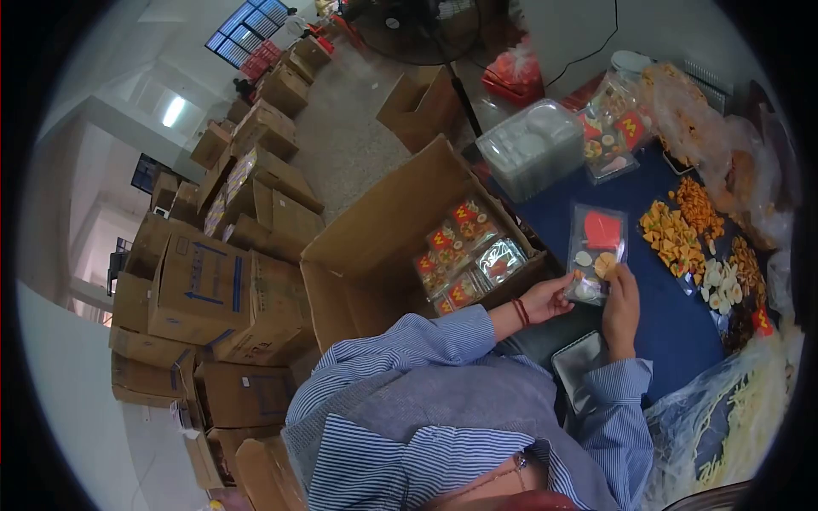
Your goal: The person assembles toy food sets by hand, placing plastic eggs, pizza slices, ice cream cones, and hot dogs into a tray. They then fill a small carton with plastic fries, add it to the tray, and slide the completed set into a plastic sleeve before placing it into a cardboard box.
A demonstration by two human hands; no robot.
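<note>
Landmark: dark blue table top, everything placed off it.
Left hand: left hand, red cord on the wrist, at the near-left edge of the blue table, fingers closed on the lower left corner of a clear plastic snack tray with a red card inside.
Right hand: right hand over the blue table just right of the left one, fingers pinching the tray's lower right edge; grip narrow, holding.
Snack tray: lifted just above the blue table, between both hands, tilted a bit; red card in the top part, pale round pieces below it.
Sleeves: blue and white striped shirt sleeves run from the near side up to the table edge.
Open box: big brown cardboard carton left of the blue table, touching its edge, flaps up; packed trays with red labels lie in its right end.
Loose snacks: heaps of orange and yellow dried snacks on the blue table right of the held tray, near but apart.
Empty trays: stack of clear plastic trays in a bag at the far-left corner of the table.
Silver tray: grey metallic flat tray at the near table edge, below the hands.
Background: stacked brown cartons well left of the table.
</note>
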